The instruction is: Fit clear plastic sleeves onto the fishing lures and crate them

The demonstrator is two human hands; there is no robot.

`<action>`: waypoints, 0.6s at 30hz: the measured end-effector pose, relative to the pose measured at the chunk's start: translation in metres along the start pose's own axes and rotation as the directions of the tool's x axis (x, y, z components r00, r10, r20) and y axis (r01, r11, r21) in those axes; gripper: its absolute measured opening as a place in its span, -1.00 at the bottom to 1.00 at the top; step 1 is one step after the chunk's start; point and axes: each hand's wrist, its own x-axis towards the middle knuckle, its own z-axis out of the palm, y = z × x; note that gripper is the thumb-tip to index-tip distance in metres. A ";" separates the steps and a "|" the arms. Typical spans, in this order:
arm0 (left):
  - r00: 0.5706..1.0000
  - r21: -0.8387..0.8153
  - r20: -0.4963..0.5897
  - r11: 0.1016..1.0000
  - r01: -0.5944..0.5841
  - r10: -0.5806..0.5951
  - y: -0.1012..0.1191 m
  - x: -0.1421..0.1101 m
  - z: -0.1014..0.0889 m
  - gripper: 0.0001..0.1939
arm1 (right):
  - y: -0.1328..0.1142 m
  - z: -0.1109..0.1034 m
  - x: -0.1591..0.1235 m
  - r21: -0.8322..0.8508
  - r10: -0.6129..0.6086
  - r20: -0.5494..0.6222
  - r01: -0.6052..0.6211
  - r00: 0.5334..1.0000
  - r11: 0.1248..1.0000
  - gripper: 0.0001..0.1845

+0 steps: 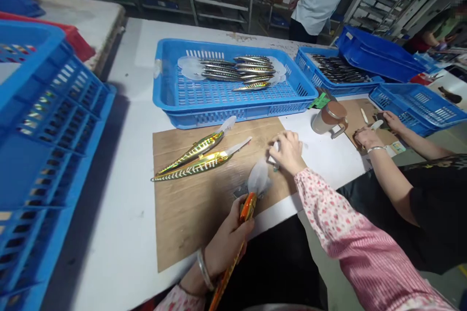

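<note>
My left hand [229,235] is wrapped round an orange fishing lure [248,207], whose clear lip points away from me over a dark smudge on the cardboard sheet [189,226]. Just beyond that lip, my right hand [289,153] is closed on a small white object [274,151] low over the cardboard; the fingers hide most of it, so its kind cannot be made out. To the left lie two gold-and-black lures, one farther lure [195,151] and one nearer lure [199,166], side by side with their clear lips toward the upper right.
Behind the cardboard stands a blue basket [233,116] holding several lures. A tall blue crate [73,155] fills the left side. At right are a lidded mug [324,119], another basket [328,88] of dark lures and a co-worker's hands [368,138]. Another person [321,0] stands behind the table.
</note>
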 end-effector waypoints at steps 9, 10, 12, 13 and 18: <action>0.988 0.251 -0.105 0.964 -0.084 0.113 0.001 0.001 0.011 -0.38 | -0.044 0.019 -0.042 0.096 -0.132 0.074 0.125 0.988 0.988 -0.74; 0.984 0.264 -0.113 0.959 -0.101 0.135 0.001 0.002 0.011 -0.38 | -0.045 0.019 -0.048 0.120 -0.162 0.089 0.151 0.983 0.981 -0.73; 0.977 0.296 -0.123 0.946 -0.132 0.174 0.001 0.002 0.012 -0.38 | -0.039 0.019 -0.043 0.139 -0.158 0.091 0.145 0.983 0.980 -0.77; 0.975 0.307 -0.129 0.942 -0.134 0.181 0.002 0.002 0.012 -0.38 | -0.033 0.018 -0.035 0.127 -0.112 0.081 0.101 0.990 0.987 -0.81; 0.985 0.290 -0.119 0.953 -0.087 0.126 0.004 0.001 0.011 -0.35 | -0.022 0.021 -0.009 0.094 -0.009 0.049 0.004 0.999 0.996 -0.87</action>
